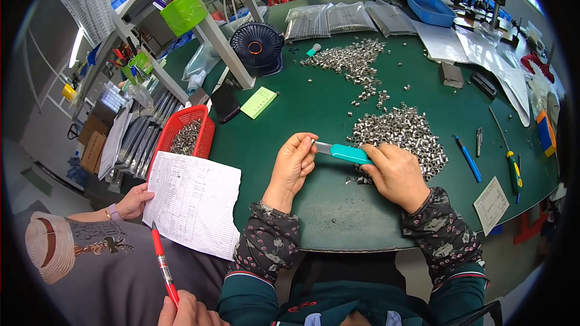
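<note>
Simply, teal-handled blade [349,153] between hands [396,175]

I see from afar a teal knife handle [352,154], green desk [317,108], red basket [206,135] at nine o'clock, pale-patterned black sleeve [446,235] at four.

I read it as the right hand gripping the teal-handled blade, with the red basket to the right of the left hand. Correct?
Not quite: the head view shows the red basket to the left of the left hand. The right hand does grip the teal-handled blade.
</note>
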Motion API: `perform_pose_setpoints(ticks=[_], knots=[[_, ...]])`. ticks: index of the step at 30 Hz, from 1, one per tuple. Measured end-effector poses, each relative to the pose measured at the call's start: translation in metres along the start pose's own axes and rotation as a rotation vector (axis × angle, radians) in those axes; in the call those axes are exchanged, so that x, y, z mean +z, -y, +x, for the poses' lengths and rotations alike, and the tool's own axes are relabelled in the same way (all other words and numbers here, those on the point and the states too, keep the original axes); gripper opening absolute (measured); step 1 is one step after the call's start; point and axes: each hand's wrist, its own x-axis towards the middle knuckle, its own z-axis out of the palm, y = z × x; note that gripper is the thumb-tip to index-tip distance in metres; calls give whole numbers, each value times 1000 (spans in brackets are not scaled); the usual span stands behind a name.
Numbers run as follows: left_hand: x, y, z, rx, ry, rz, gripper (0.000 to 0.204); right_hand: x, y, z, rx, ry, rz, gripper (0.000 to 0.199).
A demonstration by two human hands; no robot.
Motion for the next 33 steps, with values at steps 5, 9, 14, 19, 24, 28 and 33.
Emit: perform_pose_setpoints(ticks=[5, 9, 14, 19, 24, 28, 33], knots=[[-3, 0, -1, 8, 15, 101, 15, -3, 3, 1, -18, 16, -16, 30], [-6, 4, 1, -41, -8, -23, 17, -7, 5, 5, 14, -147, 36, 32], [-3, 0, 0, -33, -1, -57, 18, -6, 2, 3, 36, -150, -4, 32], [5, -3, -2, 2, -18, -44, 17, -5, 1, 2, 36, -87, -18, 30], [-5, 2, 0, 48, 20, -57, 16, -3, 1, 2, 7, -53, -12, 29], [0, 0, 0, 37, 38, -56, 15, -3, 0, 1, 5, -21, 2, 28], [1, -2, -1, 20, 40, -68, 15, -2, 1, 1, 7, -15, 11, 27]])
